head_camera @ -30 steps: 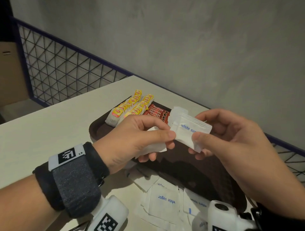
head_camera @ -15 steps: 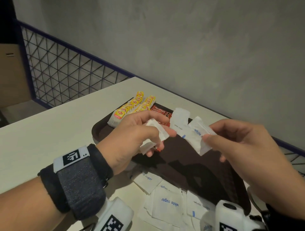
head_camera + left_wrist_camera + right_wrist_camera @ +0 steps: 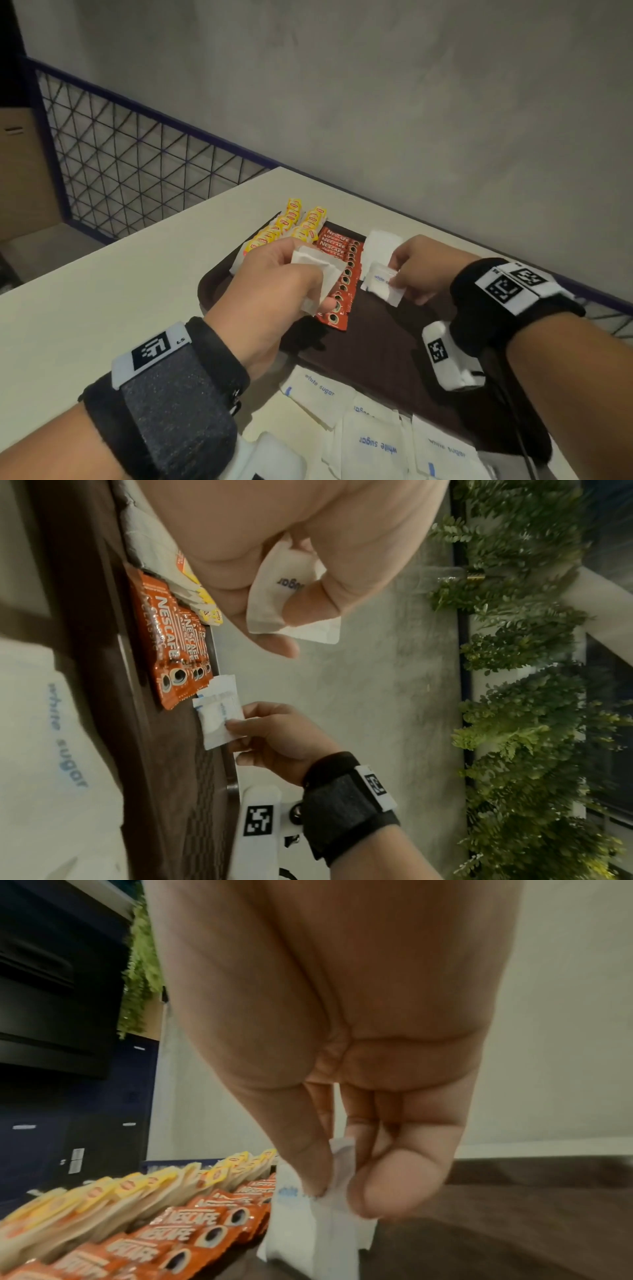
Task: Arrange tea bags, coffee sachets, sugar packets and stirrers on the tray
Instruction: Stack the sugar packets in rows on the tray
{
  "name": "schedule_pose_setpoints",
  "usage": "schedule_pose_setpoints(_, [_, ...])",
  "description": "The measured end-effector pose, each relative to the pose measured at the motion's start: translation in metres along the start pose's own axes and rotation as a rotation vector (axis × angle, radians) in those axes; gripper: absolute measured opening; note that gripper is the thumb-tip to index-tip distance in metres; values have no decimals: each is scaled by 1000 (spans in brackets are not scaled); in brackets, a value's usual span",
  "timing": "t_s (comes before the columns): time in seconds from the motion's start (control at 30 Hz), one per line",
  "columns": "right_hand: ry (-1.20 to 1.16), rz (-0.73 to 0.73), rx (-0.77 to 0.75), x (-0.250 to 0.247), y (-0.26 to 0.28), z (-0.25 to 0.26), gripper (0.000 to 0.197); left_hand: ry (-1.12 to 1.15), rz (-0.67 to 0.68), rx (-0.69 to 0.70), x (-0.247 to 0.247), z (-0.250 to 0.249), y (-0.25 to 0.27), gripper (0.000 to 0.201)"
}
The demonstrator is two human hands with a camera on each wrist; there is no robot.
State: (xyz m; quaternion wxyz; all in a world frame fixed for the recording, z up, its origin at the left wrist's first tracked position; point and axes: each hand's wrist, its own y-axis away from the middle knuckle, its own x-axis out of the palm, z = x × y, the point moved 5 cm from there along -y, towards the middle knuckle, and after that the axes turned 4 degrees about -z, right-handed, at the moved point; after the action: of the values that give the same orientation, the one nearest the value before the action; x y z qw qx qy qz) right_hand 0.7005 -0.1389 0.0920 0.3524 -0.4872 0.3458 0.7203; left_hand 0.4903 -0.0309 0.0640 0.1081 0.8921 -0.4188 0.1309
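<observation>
A dark brown tray (image 3: pixel 394 346) lies on the pale table, with yellow tea bags (image 3: pixel 291 222) in two rows at its far left and red coffee sachets (image 3: pixel 339 274) beside them. My right hand (image 3: pixel 399 279) pinches white sugar packets (image 3: pixel 383 286) low over the tray, right of the coffee sachets (image 3: pixel 192 1237) and in front of more white packets (image 3: pixel 378 245). The left hand (image 3: pixel 318 277) holds a small stack of sugar packets (image 3: pixel 291 601) above the coffee row. No stirrers show.
Several loose sugar packets (image 3: pixel 373 442) lie on the table in front of the tray's near edge. A grey wall runs behind the table, and a blue-framed wire fence (image 3: pixel 137 168) stands off its far left. The tray's right half (image 3: pixel 411 359) is bare.
My right hand has moved forward and down, bringing its sugar packets from mid-air to the tray beside the coffee sachets. The left hand keeps its stack and has separated from the right.
</observation>
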Motion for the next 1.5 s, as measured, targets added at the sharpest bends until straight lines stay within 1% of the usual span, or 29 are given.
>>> schedule_pose_setpoints(0.07, [-56,9,26,2,-7,-2,6,11,1,-13,-2,0,-3,31])
schedule_pose_setpoints(0.2, [-85,-3,40,2,-16,-5,10,47,0,-28,-3,2,-7,27])
schedule_pose_setpoints(0.4, [-216,-43,61,-4,-23,-4,21,93,-18,-23,-2,3,-8,35])
schedule_pose_setpoints(0.57, [-205,-50,63,-2,-24,-6,21,121,-47,28,-3,2,-8,49])
schedule_pose_setpoints(0.63, [-216,-53,64,-3,-25,-7,25,128,-58,43,-4,1,-8,49])
schedule_pose_setpoints(0.7, [-204,-83,39,-8,-23,-6,30,127,-53,43,-4,0,-8,44])
schedule_pose_setpoints(0.8, [-121,-131,-96,-22,-9,7,30,88,18,51,-1,0,-7,29])
schedule_pose_setpoints(0.83, [-112,-128,-159,-26,0,14,30,72,52,57,1,0,-6,27])
schedule_pose_setpoints(0.9, [-121,-90,-298,-31,20,28,38,53,103,68,4,-1,-4,26])
schedule_pose_setpoints(1.0, [-217,37,-490,-32,56,46,48,64,143,76,7,-1,-3,29])
schedule_pose_setpoints(1.07, [-279,96,-580,-30,76,53,50,88,154,68,6,-1,-3,31])
schedule_pose_setpoints(1.13, [-298,108,-649,-28,91,57,46,119,178,46,6,-1,-3,36])
schedule_pose_setpoints(1.2, [-330,114,-705,-26,101,59,41,145,220,17,7,0,-1,49])
schedule_pose_setpoints(1.3, [-352,46,-754,-29,110,56,48,144,261,-13,10,1,1,60])
schedule_pose_setpoints(1.37, [-249,-36,-782,-30,115,53,50,148,273,-22,11,1,3,63])
schedule_pose_setpoints(1.43, [-81,-125,-824,-28,124,53,39,163,287,-23,13,0,5,61])
schedule_pose_setpoints(1.47, [22,-181,-846,-27,128,53,33,161,293,-24,13,-1,6,56])
schedule_pose_setpoints(1.5, [123,-243,-867,-26,134,55,28,157,297,-24,13,-1,7,46])
